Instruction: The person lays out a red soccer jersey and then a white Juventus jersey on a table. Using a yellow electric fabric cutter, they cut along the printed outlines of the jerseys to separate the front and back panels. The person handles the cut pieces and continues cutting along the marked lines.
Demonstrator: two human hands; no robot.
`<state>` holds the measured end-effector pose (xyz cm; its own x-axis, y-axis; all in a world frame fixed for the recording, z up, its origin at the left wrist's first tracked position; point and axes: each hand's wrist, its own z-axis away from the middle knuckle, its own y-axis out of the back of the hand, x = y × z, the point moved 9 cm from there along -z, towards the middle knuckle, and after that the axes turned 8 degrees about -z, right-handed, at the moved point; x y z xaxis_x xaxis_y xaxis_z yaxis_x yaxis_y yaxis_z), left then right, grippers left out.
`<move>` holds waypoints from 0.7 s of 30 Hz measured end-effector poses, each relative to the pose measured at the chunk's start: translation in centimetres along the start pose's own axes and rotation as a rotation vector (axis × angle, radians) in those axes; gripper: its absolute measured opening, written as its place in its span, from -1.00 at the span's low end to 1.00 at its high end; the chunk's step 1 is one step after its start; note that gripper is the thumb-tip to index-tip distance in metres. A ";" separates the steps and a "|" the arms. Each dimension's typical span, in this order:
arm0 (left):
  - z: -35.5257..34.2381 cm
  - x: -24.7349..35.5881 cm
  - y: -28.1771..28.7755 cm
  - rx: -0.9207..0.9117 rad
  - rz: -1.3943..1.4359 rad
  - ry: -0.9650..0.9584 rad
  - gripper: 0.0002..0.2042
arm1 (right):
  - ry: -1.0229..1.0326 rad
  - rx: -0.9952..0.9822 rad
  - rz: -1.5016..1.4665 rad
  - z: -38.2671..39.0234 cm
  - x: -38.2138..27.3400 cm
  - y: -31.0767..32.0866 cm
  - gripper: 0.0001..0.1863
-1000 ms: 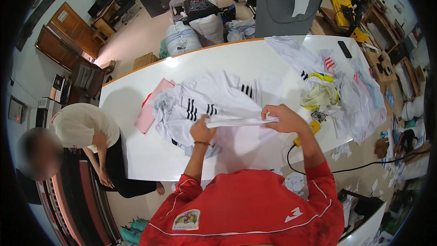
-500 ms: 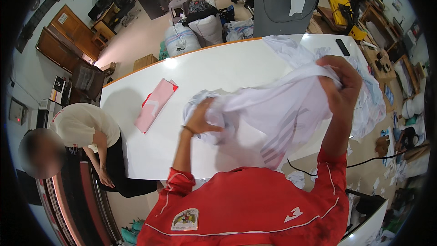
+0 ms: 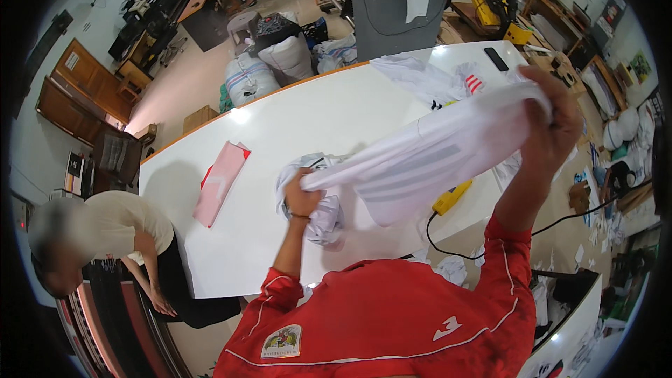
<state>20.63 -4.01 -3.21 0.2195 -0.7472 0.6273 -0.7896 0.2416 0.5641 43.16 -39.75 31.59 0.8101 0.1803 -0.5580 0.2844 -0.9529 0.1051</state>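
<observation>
A white garment with dark stripes [image 3: 413, 161] stretches slantwise above the white table [image 3: 182, 175]. My right hand [image 3: 551, 115], blurred, grips its upper right end, held high. My left hand [image 3: 303, 194] grips its other end low over the table, beside a bunched pile of pale cloth [image 3: 327, 224]. A folded pink cloth with red edges [image 3: 220, 185] lies to the left. More white garments [image 3: 409, 77], one with red stripes, lie at the far right. A yellow corded tool [image 3: 448, 199] sits at the near right, partly hidden by the raised garment.
A person in a cream shirt [image 3: 126, 231] bends at the table's left end. A black phone [image 3: 495, 59] lies at the back right corner. A cord [image 3: 574, 217] runs right. Beyond the table stand stuffed sacks [image 3: 252, 80] and a grey panel [image 3: 385, 14].
The garment has been lifted off the pile and stretched out; my right hand has risen up and rightward with it. The pink cloth is uncovered. The yellow tool, hidden half a second ago, shows again.
</observation>
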 end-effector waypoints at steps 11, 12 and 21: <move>-11.5 -9.5 34.2 0.600 -0.842 0.080 -0.71 | -0.352 0.548 -0.055 -5.6 13.8 10.9 -0.61; -12.5 -10.0 35.7 0.603 -0.935 0.123 -0.72 | -0.400 0.560 -0.043 -6.1 16.1 10.5 -0.58; -20.7 -23.4 33.6 0.180 -0.984 0.690 -0.68 | -0.942 0.416 -0.756 -5.1 44.0 6.1 -0.76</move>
<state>0.83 34.36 12.19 0.9854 -0.0632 0.1582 -0.1703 -0.3732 0.9120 83.14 -36.39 11.86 -0.2058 0.6297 -0.7491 0.1942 -0.7240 -0.6619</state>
